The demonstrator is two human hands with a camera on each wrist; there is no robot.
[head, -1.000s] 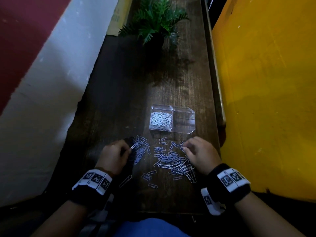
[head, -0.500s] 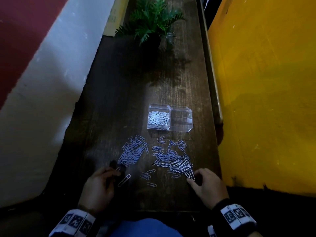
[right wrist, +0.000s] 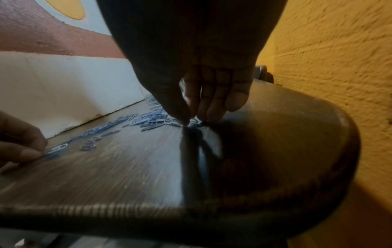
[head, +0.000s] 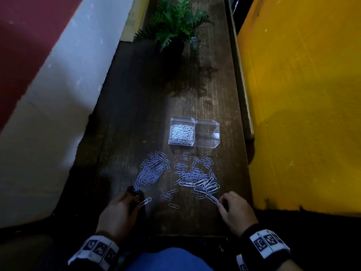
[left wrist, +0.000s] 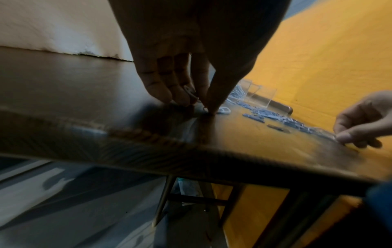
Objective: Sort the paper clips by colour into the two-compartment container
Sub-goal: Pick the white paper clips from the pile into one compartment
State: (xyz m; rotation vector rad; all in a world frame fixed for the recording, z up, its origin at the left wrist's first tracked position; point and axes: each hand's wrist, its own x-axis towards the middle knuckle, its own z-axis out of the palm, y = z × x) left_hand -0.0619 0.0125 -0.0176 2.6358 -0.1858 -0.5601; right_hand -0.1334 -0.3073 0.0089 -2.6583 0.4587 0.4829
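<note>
The two-compartment container (head: 194, 133) stood on the tabletop (head: 125, 133) — its left compartment held pale paper clips, its right looked empty. Loose paper clips (head: 197, 177) lay just in front of it. The left hand (head: 117, 214) pinched one clip; the right hand (head: 235, 211) pinched another at the heap's near edge. Judged light, stiff and slippery — best pinched singly across the wire loops.
</note>
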